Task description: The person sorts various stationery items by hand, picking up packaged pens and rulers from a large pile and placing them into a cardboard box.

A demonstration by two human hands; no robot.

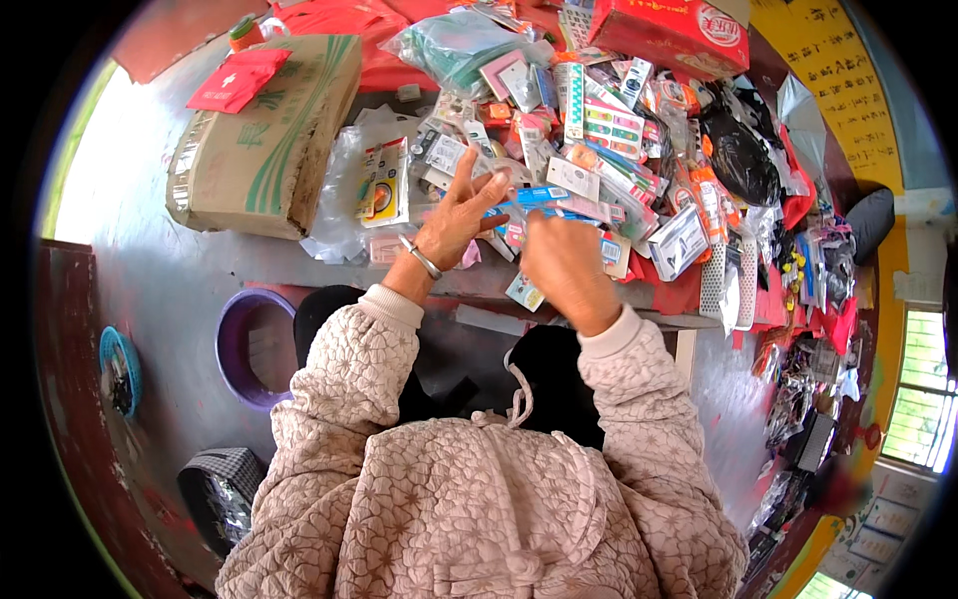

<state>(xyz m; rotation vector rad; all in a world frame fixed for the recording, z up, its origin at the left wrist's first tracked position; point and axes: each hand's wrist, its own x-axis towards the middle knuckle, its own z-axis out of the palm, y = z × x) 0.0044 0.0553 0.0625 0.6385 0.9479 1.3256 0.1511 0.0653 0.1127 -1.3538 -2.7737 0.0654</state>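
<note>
My left hand [454,220], with a silver bangle at its wrist, is raised over the near edge of a heap of small packaged goods [599,170]. Its fingers are spread and appear to hold nothing. Close beside it, my right hand [571,265] is closed and slightly blurred, knuckles up; whatever its fingers grip is hidden. A blue-topped packet [527,196] shows between the two hands, and I cannot tell whether either one touches it. Left of my left hand lies a yellow-and-white carded pack [383,182]. A small pale blue card [524,293] lies below my right hand.
A large cardboard box [269,130] with a red pouch [238,82] on it stands at left. A red carton [674,35] sits behind the heap, and a black plastic bag [740,155] at its right. On the floor are a purple tub [232,349] and a blue basket [120,371].
</note>
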